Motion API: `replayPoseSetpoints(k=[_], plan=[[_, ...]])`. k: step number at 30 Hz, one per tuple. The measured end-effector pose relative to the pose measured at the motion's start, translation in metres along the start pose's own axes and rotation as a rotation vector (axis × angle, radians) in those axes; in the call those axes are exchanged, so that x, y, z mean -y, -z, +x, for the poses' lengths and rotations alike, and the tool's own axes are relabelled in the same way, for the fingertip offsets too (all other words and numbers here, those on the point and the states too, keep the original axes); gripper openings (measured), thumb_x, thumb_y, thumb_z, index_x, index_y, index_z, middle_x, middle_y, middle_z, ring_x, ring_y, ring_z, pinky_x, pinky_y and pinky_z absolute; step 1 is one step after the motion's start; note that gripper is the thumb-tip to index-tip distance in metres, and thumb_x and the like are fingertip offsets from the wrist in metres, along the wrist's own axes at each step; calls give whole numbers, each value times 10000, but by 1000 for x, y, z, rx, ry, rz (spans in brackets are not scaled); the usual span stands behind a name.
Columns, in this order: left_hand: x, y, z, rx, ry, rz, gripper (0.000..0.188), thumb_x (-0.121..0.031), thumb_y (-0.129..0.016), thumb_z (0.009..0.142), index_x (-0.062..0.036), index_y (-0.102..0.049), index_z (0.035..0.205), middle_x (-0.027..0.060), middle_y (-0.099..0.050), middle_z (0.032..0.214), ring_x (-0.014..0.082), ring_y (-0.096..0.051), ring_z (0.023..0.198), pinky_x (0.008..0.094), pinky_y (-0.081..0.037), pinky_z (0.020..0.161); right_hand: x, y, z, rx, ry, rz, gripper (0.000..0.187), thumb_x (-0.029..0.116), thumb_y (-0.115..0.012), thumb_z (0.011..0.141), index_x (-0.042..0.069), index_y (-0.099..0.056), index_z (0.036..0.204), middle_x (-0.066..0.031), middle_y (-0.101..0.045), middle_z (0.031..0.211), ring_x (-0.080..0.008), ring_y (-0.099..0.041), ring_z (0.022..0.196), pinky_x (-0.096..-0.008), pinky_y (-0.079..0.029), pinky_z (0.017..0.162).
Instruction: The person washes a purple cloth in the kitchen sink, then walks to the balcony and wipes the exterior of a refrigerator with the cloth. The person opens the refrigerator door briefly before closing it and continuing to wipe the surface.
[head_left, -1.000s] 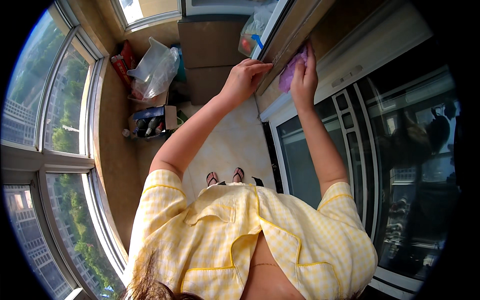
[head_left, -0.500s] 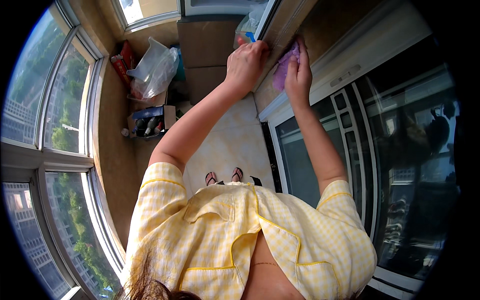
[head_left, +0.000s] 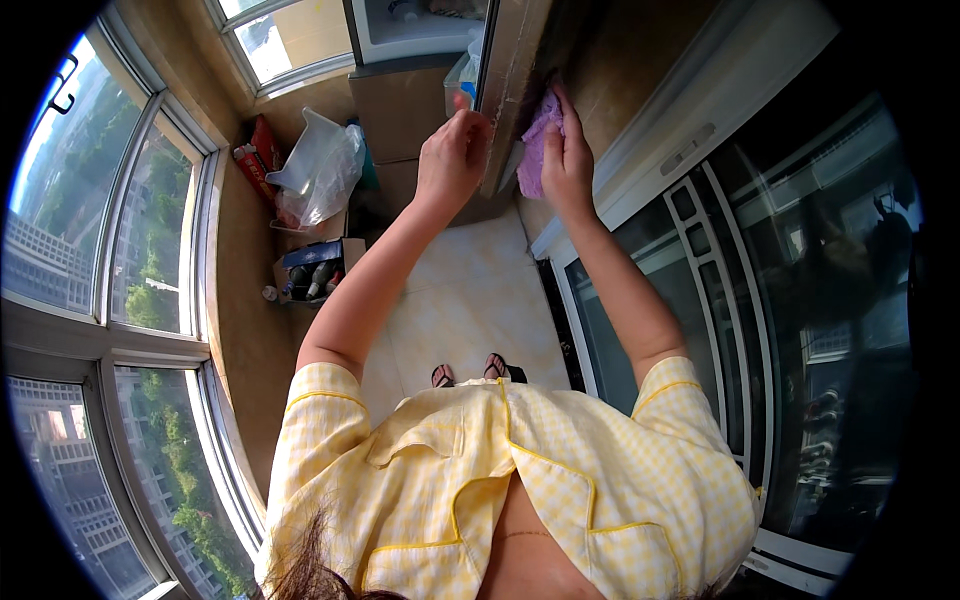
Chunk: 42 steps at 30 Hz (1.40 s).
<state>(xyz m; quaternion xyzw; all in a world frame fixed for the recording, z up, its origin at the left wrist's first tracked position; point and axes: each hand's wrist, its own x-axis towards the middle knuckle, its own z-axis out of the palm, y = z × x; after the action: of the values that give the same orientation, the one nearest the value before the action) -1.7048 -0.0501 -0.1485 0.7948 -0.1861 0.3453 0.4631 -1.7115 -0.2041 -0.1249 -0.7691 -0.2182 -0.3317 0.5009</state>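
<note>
My left hand (head_left: 455,155) is closed at the near edge of an open refrigerator door (head_left: 512,95), its fingers curled and partly hidden at that edge. On the door's outer side, my right hand (head_left: 570,165) holds a crumpled purple cloth (head_left: 541,150). The cloth lies between the palm and the dark, glossy door face, with the thumb over it and the fingers pointing up. From here I cannot tell how firmly the cloth presses on the door. Left of the door, part of the white refrigerator interior (head_left: 420,40) shows.
Along the left wall are a clear plastic bag (head_left: 335,180), a red box (head_left: 257,160) and an open carton of bottles (head_left: 318,268). Windows (head_left: 155,220) line the left side. A sliding glass door (head_left: 640,290) stands at right, beside the tiled floor (head_left: 460,290).
Both hands and the refrigerator door have shifted left, and more of the refrigerator interior shows. The view has also shifted slightly. The purple cloth stays in my right hand.
</note>
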Motion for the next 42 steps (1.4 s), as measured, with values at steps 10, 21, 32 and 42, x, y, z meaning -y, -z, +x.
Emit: replayPoseSetpoints(k=[10, 21, 32, 42], plan=[[21, 25, 14, -119, 90, 326, 420, -296, -644, 788, -41, -487, 1082, 94, -564, 923, 249, -555, 844, 360, -411, 762, -6, -52, -7, 193, 84, 261, 394, 25, -419, 878, 24, -422, 1272, -204, -539, 1164, -325, -555, 1044, -346, -434, 858], [3, 14, 17, -95, -6, 412, 270, -233, -664, 752, -81, -513, 916, 41, -552, 841, 224, -530, 847, 352, -370, 770, -48, -13, -14, 227, -284, 183, 392, 55, -363, 906, 16, -395, 1296, -163, -459, 1297, -266, -447, 1197, -316, -344, 985], [-45, -33, 1, 33, -198, 216, 286, -231, -707, 698, -77, -506, 831, 54, -528, 783, 243, -530, 802, 351, -392, 722, -22, 31, -23, 73, -383, 135, 410, 120, -370, 922, 12, -370, 1317, -136, -478, 1256, -224, -464, 1137, -305, -344, 968], [-67, -65, -4, 151, -229, 124, 276, -198, -670, 720, -67, -485, 877, 72, -519, 850, 262, -511, 878, 366, -392, 748, -34, 59, -35, -53, -449, 116, 409, 121, -369, 940, 20, -335, 1335, -107, -550, 1142, -134, -535, 906, -242, -443, 776]])
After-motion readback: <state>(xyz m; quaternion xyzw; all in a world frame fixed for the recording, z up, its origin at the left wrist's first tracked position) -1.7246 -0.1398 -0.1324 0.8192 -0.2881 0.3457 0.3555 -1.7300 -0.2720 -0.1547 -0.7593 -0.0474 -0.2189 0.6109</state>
